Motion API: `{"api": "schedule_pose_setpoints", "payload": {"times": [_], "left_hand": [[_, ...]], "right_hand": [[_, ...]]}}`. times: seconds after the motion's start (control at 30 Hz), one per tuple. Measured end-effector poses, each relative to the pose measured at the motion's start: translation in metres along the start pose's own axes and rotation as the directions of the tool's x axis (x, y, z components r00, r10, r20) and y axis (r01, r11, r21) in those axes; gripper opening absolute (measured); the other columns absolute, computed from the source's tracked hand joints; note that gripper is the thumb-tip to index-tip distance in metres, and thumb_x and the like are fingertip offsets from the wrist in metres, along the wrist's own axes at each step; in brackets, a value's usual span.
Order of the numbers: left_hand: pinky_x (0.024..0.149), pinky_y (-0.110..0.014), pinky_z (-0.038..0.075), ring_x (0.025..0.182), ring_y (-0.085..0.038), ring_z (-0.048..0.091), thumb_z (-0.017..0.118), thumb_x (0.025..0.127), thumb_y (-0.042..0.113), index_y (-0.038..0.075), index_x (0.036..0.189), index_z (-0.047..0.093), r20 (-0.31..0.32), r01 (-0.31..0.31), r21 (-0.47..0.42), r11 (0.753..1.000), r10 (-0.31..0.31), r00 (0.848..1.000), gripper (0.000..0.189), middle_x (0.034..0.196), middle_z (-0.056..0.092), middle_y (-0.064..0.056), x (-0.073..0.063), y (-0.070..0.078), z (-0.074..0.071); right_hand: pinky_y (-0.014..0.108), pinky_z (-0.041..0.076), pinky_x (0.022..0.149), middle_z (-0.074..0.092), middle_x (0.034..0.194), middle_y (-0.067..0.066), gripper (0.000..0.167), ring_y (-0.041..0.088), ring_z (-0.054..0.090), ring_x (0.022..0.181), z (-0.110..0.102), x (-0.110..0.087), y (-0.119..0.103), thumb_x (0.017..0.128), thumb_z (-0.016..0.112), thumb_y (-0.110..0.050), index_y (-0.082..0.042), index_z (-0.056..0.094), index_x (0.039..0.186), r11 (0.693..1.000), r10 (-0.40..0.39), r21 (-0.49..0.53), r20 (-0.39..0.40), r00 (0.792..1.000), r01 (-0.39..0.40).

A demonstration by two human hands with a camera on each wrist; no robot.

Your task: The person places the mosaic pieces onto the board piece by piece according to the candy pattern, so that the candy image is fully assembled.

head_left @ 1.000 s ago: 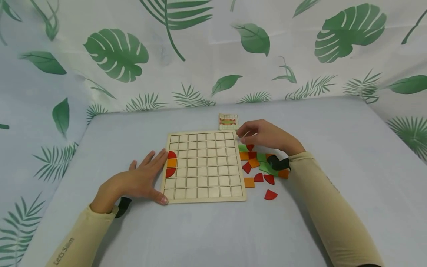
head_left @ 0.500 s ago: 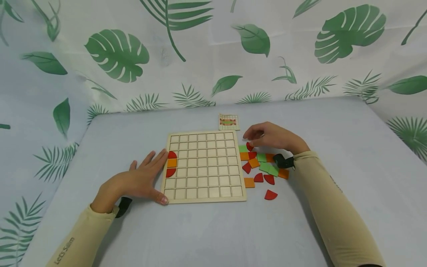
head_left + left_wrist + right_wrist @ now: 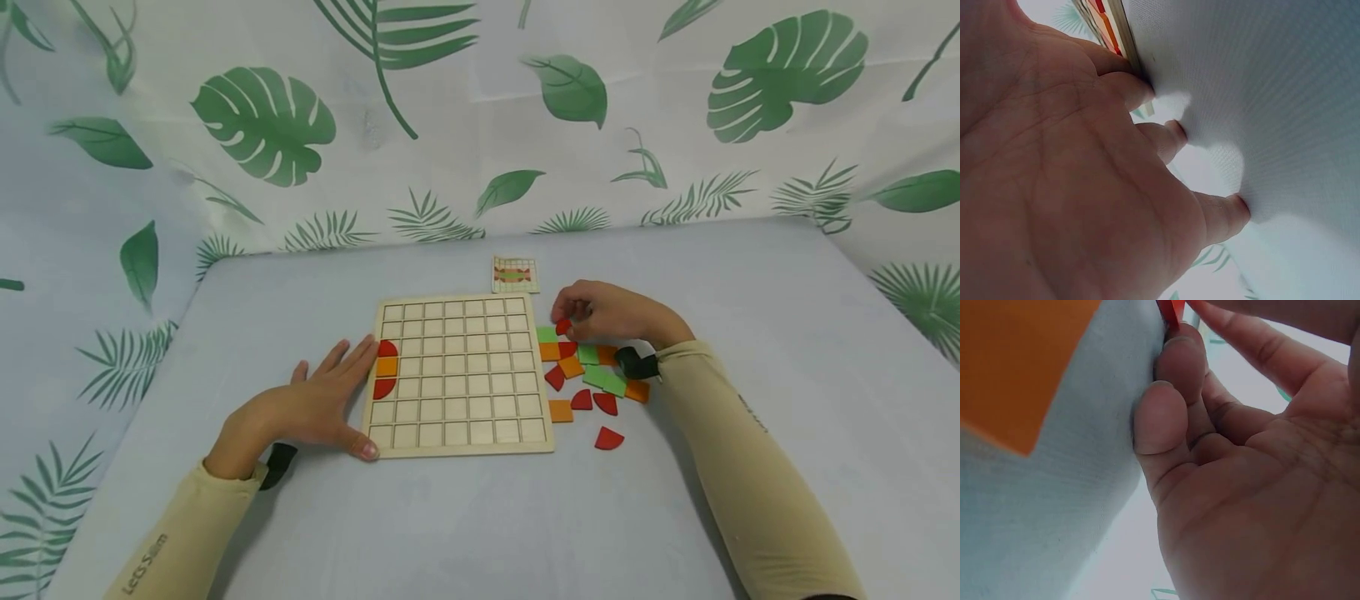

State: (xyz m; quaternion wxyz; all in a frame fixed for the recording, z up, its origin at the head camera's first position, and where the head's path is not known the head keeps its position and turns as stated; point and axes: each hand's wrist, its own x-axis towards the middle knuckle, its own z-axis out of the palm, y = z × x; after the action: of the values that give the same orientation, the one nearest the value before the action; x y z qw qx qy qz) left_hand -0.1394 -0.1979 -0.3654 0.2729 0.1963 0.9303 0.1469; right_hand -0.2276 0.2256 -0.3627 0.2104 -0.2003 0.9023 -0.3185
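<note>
Head view shows the right hand [image 3: 613,312] pinching a red piece [image 3: 563,327], best lifted straight upward, while the left hand [image 3: 318,407], fingers spread, should steady the board [image 3: 455,410].

This is looking like a small, screened-off tabletop spot — set up for puzzle play, by its contents — while the kind of building around it is staying impossible to tell. Leaf-printed white cloth [image 3: 450,150] is rising behind the pale-covered table [image 3: 450,525] and is closing in its left and right sides, with creases showing along the fabric. The covering is showing a fine weave in the wrist views. A wooden grid board [image 3: 453,387], a small pattern card [image 3: 514,274] and flat coloured pieces [image 3: 561,410] are lying there, giving the place its tabletop-game look.
</note>
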Motion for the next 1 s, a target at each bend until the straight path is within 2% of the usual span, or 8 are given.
{"api": "schedule_pose_setpoints", "payload": {"times": [0.17,0.47,0.6,0.77,0.87,1.0], "left_hand": [[0.115,-0.084,0.001,0.162,-0.046,-0.008,0.094,0.073,0.061,0.004,0.172,0.001,0.001,0.002,0.003,1.000,-0.002,1.000,0.147,0.180,-0.004,-0.015,0.001,-0.001,0.000],[0.115,-0.084,0.000,0.162,-0.046,-0.008,0.093,0.074,0.060,0.004,0.172,0.000,-0.002,-0.005,0.000,1.000,0.005,1.000,0.146,0.179,-0.004,-0.015,0.000,0.000,0.000],[0.115,-0.084,0.000,0.162,-0.046,-0.008,0.093,0.074,0.060,0.004,0.172,0.001,0.003,0.003,-0.002,1.000,-0.003,1.000,0.146,0.179,-0.004,-0.015,0.000,0.001,0.000],[0.115,-0.084,0.000,0.162,-0.046,-0.008,0.094,0.073,0.059,0.004,0.172,0.001,0.002,0.006,0.002,1.000,-0.006,1.000,0.146,0.179,-0.004,-0.016,-0.002,0.001,0.000],[0.115,-0.084,0.000,0.161,-0.046,-0.008,0.094,0.074,0.059,0.004,0.172,0.001,0.001,0.002,0.002,1.000,-0.002,1.000,0.146,0.179,-0.004,-0.016,-0.002,0.001,0.000],[0.114,-0.084,0.000,0.161,-0.046,-0.008,0.094,0.073,0.060,0.004,0.172,0.001,0.004,0.002,0.003,1.000,-0.002,1.000,0.147,0.179,-0.005,-0.015,-0.001,0.002,-0.001]], "right_hand": [[0.042,0.050,0.085,0.061,0.102,0.011,0.016,0.030,0.056,0.097,0.002,0.001,-0.002,0.094,0.073,-0.003,-0.004,0.067,0.109,1.000,0.012,-0.007,-0.008,1.000,-0.012],[0.043,0.050,0.085,0.060,0.101,0.012,0.018,0.031,0.056,0.100,0.003,0.002,-0.007,0.096,0.075,-0.009,-0.002,0.063,0.108,0.995,0.080,-0.053,-0.037,0.996,-0.082],[0.043,0.049,0.084,0.061,0.097,0.011,0.014,0.031,0.057,0.097,0.003,0.002,-0.006,0.095,0.072,-0.006,-0.004,0.063,0.105,0.995,0.074,-0.058,-0.075,0.994,-0.078],[0.051,0.051,0.095,0.067,0.102,0.012,0.011,0.035,0.058,0.104,0.001,0.002,-0.008,0.098,0.067,-0.004,-0.002,0.070,0.108,0.995,0.059,-0.073,-0.128,0.990,-0.069],[0.055,0.049,0.102,0.070,0.109,0.014,0.016,0.037,0.058,0.109,0.000,0.002,-0.009,0.101,0.065,-0.004,0.000,0.073,0.114,0.997,0.064,-0.041,-0.139,0.988,-0.071],[0.054,0.048,0.104,0.071,0.118,0.016,0.023,0.036,0.057,0.113,0.000,0.004,-0.010,0.104,0.061,-0.005,0.001,0.073,0.122,0.998,0.054,0.026,-0.147,0.988,-0.051]]}}
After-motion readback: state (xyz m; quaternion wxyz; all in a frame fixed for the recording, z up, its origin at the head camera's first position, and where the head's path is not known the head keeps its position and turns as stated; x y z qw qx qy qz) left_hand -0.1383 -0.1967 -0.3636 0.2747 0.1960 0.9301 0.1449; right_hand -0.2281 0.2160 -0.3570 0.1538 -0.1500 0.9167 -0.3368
